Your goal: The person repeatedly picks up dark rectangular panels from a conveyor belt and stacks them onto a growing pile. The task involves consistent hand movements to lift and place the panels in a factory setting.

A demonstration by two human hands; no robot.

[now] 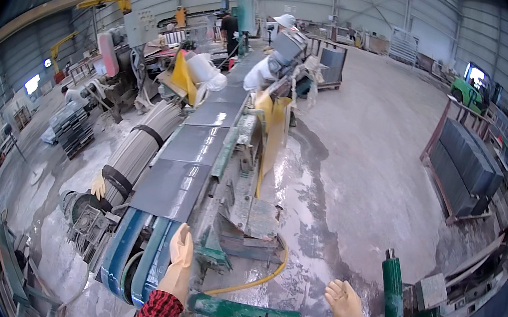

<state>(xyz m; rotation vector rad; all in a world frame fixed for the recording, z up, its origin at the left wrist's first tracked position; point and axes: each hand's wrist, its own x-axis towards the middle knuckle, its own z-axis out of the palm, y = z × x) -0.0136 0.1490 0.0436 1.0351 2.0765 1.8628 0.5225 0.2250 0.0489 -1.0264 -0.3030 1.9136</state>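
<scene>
My left hand (180, 253), in a cream rubber glove, is raised at the near end of a belt conveyor (155, 254). Its fingers point up, stretched out, close to the near edge of a dark grey stone slab (170, 189); whether it touches the slab I cannot tell. More such slabs lie end to end along the belt, with a wet shine. My right hand (345, 305), gloved alike, hangs over the floor to the right with loosely bent fingers and nothing in it. A green post (393, 298) stands beyond it.
A strapped bundle of long strips (140, 143) runs left of the belt, with a loose glove (98, 185) by it. A yellow hose (263, 280) curves over wet floor. Stacked slabs (468, 161) stand in a rack; farther off are a person (285, 21) and a green forklift (468, 90).
</scene>
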